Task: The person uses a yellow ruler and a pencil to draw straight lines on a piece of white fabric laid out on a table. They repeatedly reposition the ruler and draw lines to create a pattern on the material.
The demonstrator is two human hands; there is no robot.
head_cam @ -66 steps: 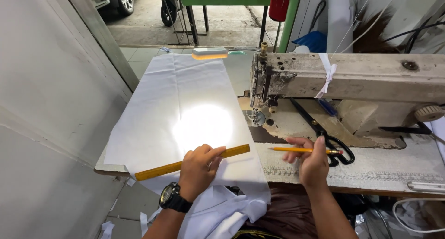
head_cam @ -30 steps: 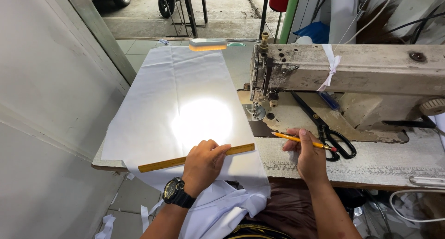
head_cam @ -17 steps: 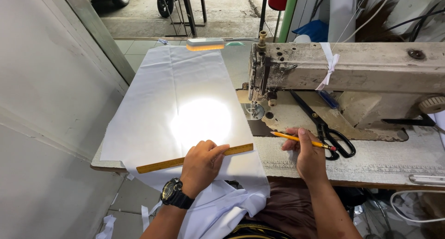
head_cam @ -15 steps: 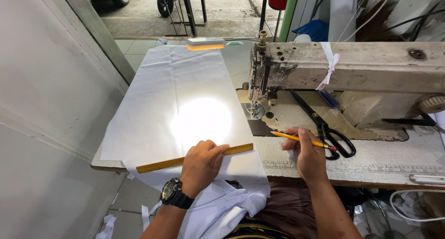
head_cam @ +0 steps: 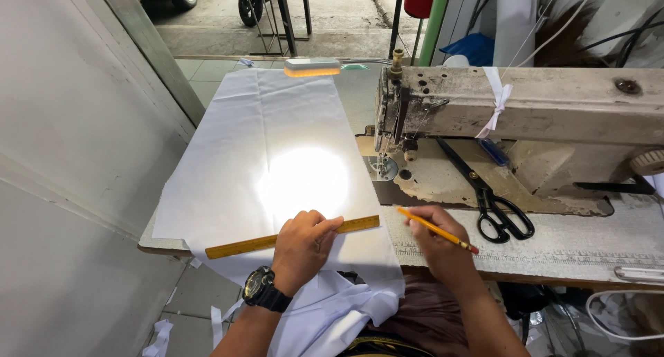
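Your left hand (head_cam: 302, 241) presses flat on the wooden ruler (head_cam: 292, 236), which lies across the white fabric (head_cam: 263, 156) near the bench's (head_cam: 588, 243) front edge. Your right hand (head_cam: 437, 243) grips a yellow pencil (head_cam: 437, 230) just right of the ruler's end. Black scissors (head_cam: 487, 194) lie by the sewing machine (head_cam: 526, 115).

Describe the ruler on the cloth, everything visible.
The ruler is a long, thin, yellow-brown strip, apparently wood, with fine markings along its edge. It lies flat across the near end of the white cloth, slanting slightly up to the right. The left hand presses on its middle, hiding that part.
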